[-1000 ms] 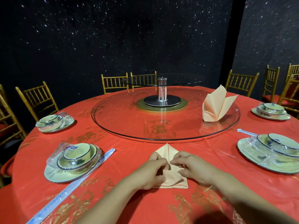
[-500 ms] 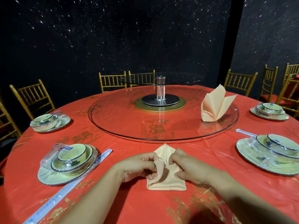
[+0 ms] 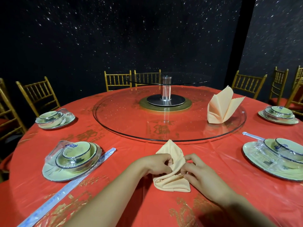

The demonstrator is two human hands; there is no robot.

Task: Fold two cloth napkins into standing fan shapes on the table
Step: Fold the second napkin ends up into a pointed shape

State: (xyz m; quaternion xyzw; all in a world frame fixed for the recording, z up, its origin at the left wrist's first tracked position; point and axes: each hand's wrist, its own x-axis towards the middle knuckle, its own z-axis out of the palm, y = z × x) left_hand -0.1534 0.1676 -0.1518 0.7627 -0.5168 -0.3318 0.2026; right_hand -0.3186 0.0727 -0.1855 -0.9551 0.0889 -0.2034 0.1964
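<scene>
Grip: left hand (image 3: 155, 164) and right hand (image 3: 199, 171) both pinch the napkin (image 3: 172, 179) at its waist.
Risk: folds below the pinch may spring open if either eases.

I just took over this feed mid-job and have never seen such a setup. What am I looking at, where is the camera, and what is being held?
There is no machine here: a person works with two bare hands. The one picture comes from a wide-angle camera worn on their head, looking forward and down. The left hand and right hand both pinch the near napkin, which is partly folded and lies on the red table. A second napkin stands as a fan on the glass turntable. Wrapped dish sets and a long wrapped packet, perhaps chopsticks, also lie on the table. Gold chairs ring it.
</scene>
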